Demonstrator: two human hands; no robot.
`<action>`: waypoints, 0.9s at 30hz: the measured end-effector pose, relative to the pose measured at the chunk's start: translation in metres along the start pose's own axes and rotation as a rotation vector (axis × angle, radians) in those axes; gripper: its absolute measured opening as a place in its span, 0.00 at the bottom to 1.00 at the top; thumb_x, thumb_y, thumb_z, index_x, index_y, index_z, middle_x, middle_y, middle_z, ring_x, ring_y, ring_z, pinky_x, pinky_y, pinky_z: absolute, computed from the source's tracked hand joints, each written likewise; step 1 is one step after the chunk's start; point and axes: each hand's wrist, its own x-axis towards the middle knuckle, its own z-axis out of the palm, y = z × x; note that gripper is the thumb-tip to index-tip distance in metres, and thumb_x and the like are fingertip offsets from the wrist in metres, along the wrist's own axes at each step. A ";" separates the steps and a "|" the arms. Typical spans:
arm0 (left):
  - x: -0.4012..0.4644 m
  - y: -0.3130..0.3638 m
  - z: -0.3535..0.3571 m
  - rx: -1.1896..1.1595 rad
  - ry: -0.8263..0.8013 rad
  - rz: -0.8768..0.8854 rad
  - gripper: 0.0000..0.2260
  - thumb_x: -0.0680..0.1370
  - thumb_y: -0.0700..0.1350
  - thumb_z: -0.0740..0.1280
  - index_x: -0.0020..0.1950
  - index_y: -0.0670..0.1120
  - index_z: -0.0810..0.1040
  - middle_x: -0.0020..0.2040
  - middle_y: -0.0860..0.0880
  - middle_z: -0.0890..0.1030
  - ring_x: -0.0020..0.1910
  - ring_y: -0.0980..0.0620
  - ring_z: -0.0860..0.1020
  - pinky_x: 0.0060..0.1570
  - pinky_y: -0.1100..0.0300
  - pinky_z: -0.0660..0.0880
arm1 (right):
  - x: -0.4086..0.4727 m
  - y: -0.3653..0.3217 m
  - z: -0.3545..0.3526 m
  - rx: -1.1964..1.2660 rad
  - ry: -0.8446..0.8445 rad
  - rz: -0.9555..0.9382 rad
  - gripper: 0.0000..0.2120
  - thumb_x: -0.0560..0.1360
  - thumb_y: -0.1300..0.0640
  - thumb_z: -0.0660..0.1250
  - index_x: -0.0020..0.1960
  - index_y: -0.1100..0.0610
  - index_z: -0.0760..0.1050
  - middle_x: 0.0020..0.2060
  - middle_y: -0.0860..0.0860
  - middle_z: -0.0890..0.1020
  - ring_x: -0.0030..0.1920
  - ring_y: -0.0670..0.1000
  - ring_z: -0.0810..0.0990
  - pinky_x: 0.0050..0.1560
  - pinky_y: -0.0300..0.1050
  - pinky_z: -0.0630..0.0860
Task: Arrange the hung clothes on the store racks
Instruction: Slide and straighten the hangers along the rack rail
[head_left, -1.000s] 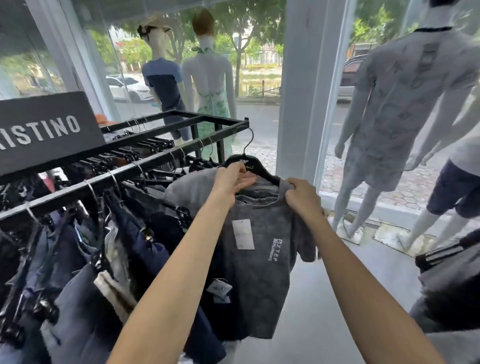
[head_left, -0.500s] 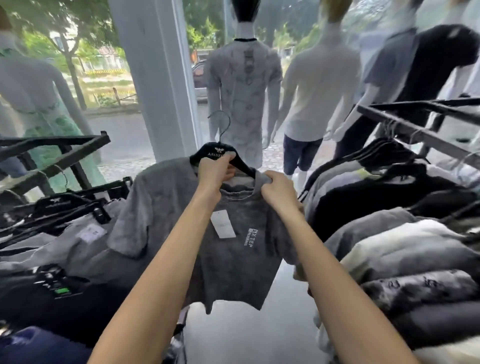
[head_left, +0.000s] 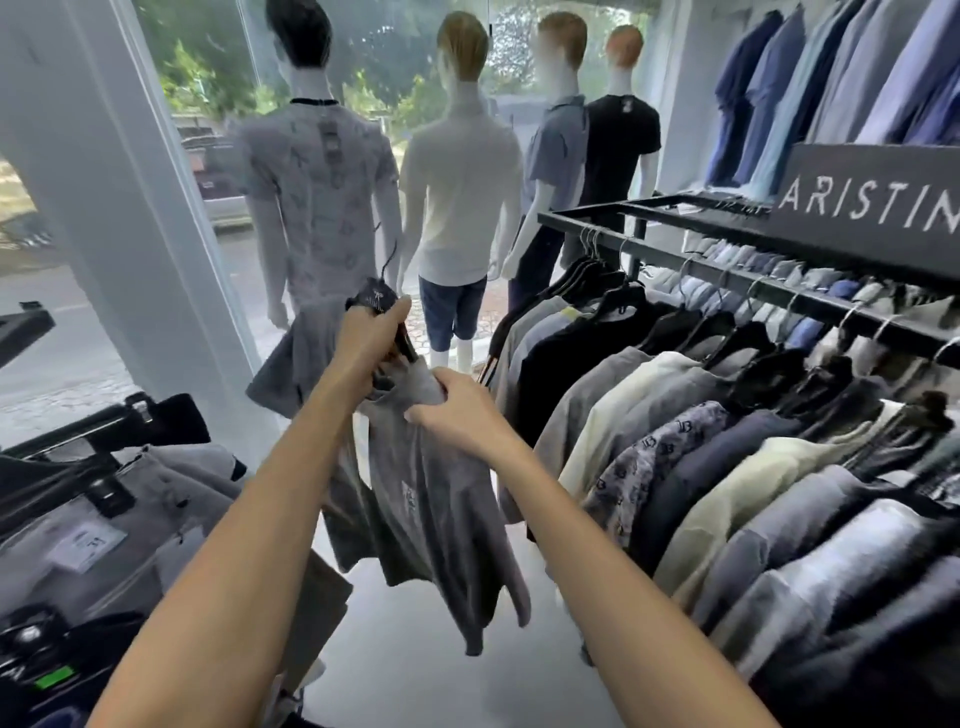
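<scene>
beside the rack (head_left: 727, 306), left hand (head_left: 371, 338) seemingly grips hanger (head_left: 375, 301), right hand (head_left: 457, 405) pinches shirt (head_left: 431, 499).

A strip of bare floor (head_left: 447, 691) runs ahead of me between the racks. On the right, the rack rail (head_left: 727, 283) is packed with hung shirts (head_left: 753, 467); I see no gap there. Near left, a lower rack (head_left: 78, 431) of folded garments closes that side. Far ahead, four mannequins (head_left: 457, 171) and the white pillar (head_left: 119, 182) block passage.
</scene>
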 end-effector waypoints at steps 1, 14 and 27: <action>0.001 0.003 -0.001 0.037 -0.014 0.039 0.14 0.79 0.51 0.66 0.39 0.43 0.74 0.34 0.44 0.73 0.36 0.49 0.74 0.40 0.55 0.70 | -0.001 -0.004 0.004 0.042 0.010 -0.004 0.11 0.72 0.53 0.71 0.53 0.54 0.75 0.48 0.51 0.81 0.48 0.52 0.78 0.38 0.43 0.69; 0.084 -0.003 0.020 0.724 -0.192 0.215 0.08 0.74 0.46 0.67 0.51 0.45 0.78 0.45 0.44 0.80 0.46 0.44 0.79 0.48 0.52 0.77 | 0.094 -0.015 0.056 0.412 0.301 -0.039 0.10 0.74 0.66 0.67 0.55 0.64 0.78 0.50 0.57 0.83 0.50 0.53 0.80 0.44 0.39 0.70; 0.261 -0.005 0.158 0.929 -0.134 0.282 0.05 0.78 0.43 0.61 0.48 0.42 0.74 0.45 0.44 0.79 0.44 0.44 0.75 0.40 0.55 0.66 | 0.321 0.084 0.009 0.349 0.349 -0.136 0.08 0.70 0.60 0.57 0.35 0.52 0.71 0.32 0.51 0.78 0.41 0.67 0.78 0.42 0.65 0.77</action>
